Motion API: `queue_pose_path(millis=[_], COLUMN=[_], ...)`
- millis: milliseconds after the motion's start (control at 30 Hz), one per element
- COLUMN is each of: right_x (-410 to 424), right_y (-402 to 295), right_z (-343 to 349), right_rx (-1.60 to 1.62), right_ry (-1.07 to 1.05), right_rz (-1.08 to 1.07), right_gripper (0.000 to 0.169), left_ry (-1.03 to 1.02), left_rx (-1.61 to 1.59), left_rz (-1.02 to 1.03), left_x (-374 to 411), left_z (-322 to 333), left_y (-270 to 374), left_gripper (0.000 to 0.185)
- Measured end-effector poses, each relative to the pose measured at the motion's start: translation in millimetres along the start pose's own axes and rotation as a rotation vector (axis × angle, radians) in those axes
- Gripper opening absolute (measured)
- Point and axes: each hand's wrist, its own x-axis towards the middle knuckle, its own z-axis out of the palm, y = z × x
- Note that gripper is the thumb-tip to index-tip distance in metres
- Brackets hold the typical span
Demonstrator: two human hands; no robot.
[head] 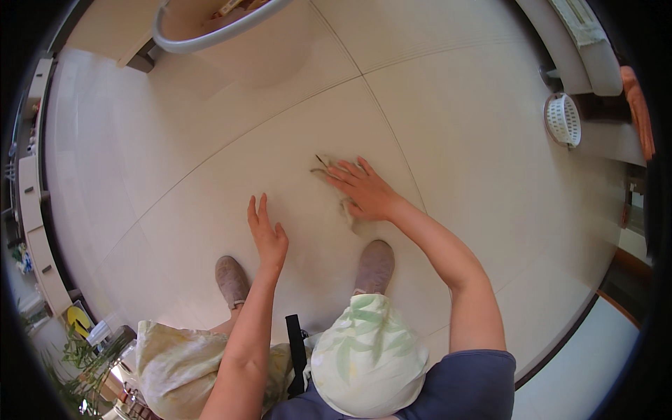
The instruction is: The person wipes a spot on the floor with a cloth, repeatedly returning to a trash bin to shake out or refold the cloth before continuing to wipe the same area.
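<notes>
My right hand (367, 190) lies with spread fingers on a thin, pale cloth (347, 211) on the tiled floor (199, 210). Parts of the cloth show past the fingertips and below the thumb, with thin dark marks at its upper left edge; the rest is hidden under the palm. To the left, my left hand (266, 236) is held above the floor with its fingers apart and nothing in it. Both feet, in brown slippers, are below the hands.
A white bin or tub (226, 42) with a grey rim stands ahead. At the right, a white perforated basket (564, 121) sits beside grey furniture (567, 47). Drawer cabinets (31, 184) line the left, with a green plant (79, 357) at the lower left.
</notes>
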Motion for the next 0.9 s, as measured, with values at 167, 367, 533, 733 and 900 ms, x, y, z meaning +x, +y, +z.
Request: queue_pose_path(millis=[167,367,533,733,900], right_x=[-32,-3,118,117,46], right_y=[-4,-32,-49,-52,-60], right_z=[16,72,58,67,79], right_rx=[0.016,-0.027,0.023,0.124,0.154], right_ry=[-0.072,0.232,0.435,0.287,0.263], right_rz=[0.054,0.239,0.166,-0.068,-0.038], right_gripper=[0.073,0.072,0.066,0.04,0.031], left_ry=[0.122,0.176,0.198,0.214,0.223], left_rx=[-0.02,-0.012,-0.018,-0.01,-0.028], left_rz=[-0.134,-0.212,-0.224,-0.22,-0.192], left_x=[-11,-26,-32,-29,-24], left_z=[-6,-8,-9,-15,-17], left_y=[-21,-35,-38,-38,-33], left_gripper=[0.067,0.064,0.063,0.061,0.055])
